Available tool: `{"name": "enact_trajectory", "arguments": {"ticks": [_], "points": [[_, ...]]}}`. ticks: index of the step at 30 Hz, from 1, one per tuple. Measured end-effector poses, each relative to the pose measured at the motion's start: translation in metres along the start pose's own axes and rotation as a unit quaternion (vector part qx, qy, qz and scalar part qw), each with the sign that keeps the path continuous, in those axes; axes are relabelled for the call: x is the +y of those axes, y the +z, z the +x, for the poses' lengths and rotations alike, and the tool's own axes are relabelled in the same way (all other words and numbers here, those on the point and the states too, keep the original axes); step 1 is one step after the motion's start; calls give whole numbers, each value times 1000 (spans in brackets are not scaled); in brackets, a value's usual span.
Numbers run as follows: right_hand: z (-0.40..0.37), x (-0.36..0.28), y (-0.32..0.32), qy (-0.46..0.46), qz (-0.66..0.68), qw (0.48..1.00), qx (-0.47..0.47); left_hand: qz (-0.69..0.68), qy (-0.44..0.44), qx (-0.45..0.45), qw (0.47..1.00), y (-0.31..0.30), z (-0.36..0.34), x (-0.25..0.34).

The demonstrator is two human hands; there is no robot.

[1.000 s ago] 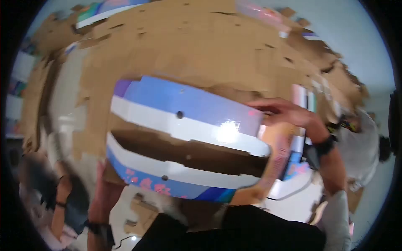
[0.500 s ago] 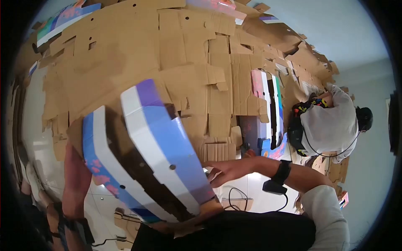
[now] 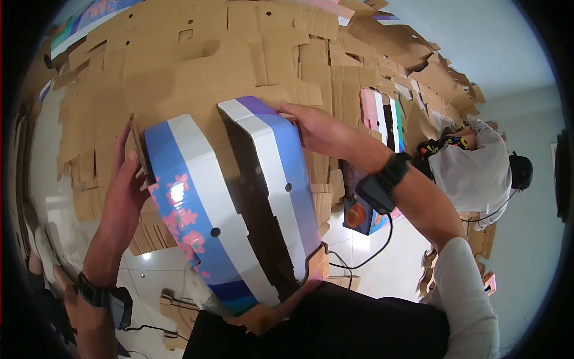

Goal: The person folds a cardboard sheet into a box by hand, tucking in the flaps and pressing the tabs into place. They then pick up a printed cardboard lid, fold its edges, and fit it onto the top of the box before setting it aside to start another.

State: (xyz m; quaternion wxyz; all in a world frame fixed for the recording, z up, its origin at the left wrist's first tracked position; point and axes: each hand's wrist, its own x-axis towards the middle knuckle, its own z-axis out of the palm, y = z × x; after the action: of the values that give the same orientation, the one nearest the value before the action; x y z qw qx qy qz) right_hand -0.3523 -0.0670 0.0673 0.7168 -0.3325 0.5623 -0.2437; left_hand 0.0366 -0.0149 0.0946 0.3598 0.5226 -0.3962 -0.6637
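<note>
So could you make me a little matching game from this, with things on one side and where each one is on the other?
Things:
1. left hand
2. right hand
3. pink flowers
4. other person

Places:
A. far right, bent over in a grey top
B. on the top end of the purple-blue flap
C. on the blue band of the printed box
D. gripping the box's left edge

Pairs: 1-D, 2-B, 3-C, 4-A
</note>
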Motion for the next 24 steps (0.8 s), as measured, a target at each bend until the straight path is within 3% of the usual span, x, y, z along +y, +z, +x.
{"name": "enact_trajectory", "arguments": {"ticks": [6, 11, 15, 17, 19, 22, 24], "points": [[0, -9, 34, 36, 121, 989, 82, 11, -11, 43, 999, 13, 1, 10], [-39, -31, 78, -28, 216, 958, 189, -39, 1, 100, 994, 10, 22, 5], [-49, -38, 82, -15, 273, 941, 198, -24, -83, 7, 996, -8, 34, 19], [-49, -37, 72, -25, 307, 932, 192, -22, -103, -14, 994, -4, 35, 26], [-37, -24, 45, -54, 352, 918, 171, -23, -91, 21, 995, 5, 33, 22], [-35, -18, 31, -126, 257, 956, 67, -4, -87, 46, 995, 8, 36, 22], [-38, -25, 28, -116, 225, 967, 2, 5, -99, 62, 993, 14, 28, 30]]}}
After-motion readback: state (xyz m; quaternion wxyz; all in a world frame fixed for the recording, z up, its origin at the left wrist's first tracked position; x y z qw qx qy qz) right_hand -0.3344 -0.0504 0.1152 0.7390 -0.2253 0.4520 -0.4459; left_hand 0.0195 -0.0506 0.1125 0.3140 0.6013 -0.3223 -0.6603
